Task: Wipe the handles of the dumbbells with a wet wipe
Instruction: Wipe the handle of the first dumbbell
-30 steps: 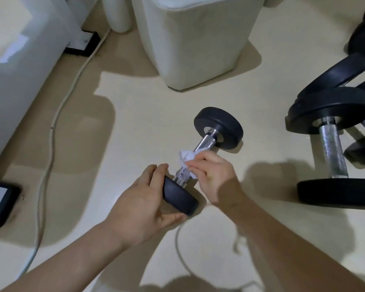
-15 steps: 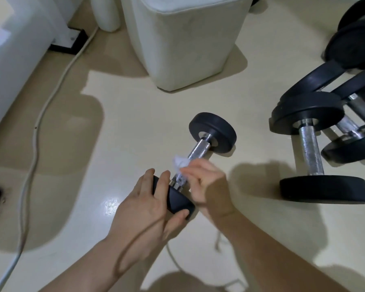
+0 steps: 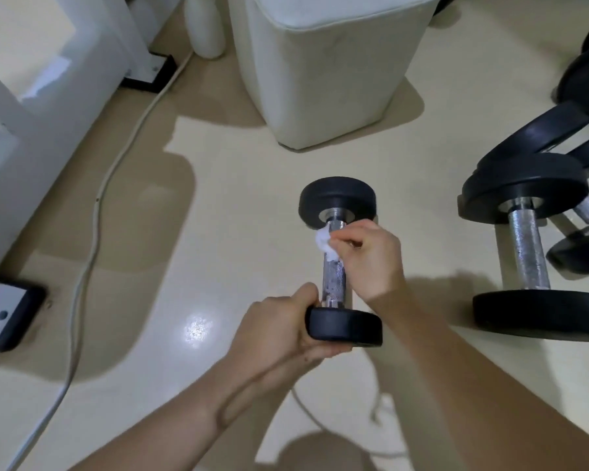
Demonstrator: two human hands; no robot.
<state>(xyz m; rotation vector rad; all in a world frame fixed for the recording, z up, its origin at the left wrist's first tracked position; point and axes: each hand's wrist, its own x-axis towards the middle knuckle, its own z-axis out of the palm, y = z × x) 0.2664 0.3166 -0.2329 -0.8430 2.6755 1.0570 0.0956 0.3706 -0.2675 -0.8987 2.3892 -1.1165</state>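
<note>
Here we go: small dumbbell w/ black round end discs & a knurled chrome handle (image 3: 334, 283) lies on the cream glossy floor (image 3: 252, 164). It's straight out in front of the white padded cube ottoman (image 3: 327, 69), on the person's side of it, handle pointing roughly at the ottoman.

Left hand (image 3: 276, 331) grips the near disc (image 3: 344, 326). Fingers are wrapped under its left edge, thumb over the top right by the handle. Can't tell if that end is lifted off the floor. Far disc (image 3: 337, 198), the one closer to the ottoman, looks to be sitting on the floor.

Right hand (image 3: 371, 256) comes in from the right, fingers bunched & curled. It pinches a crumpled white wet wipe (image 3: 325, 246) against the handle's far end, just under the far disc. Rest of the handle shows bare betw. the two hands.

Right of the ottoman & nearer the person: a bigger black-plated dumbbell w/ a chrome bar (image 3: 527, 253), lying beside the small one, not touching. Behind it is a stack of more black dumbbells (image 3: 558, 130).

Left of the ottoman: a white cable (image 3: 92, 226) snaking across the floor, and a white bottle (image 3: 206, 25) standing just by the ottoman's back-left corner.
</note>
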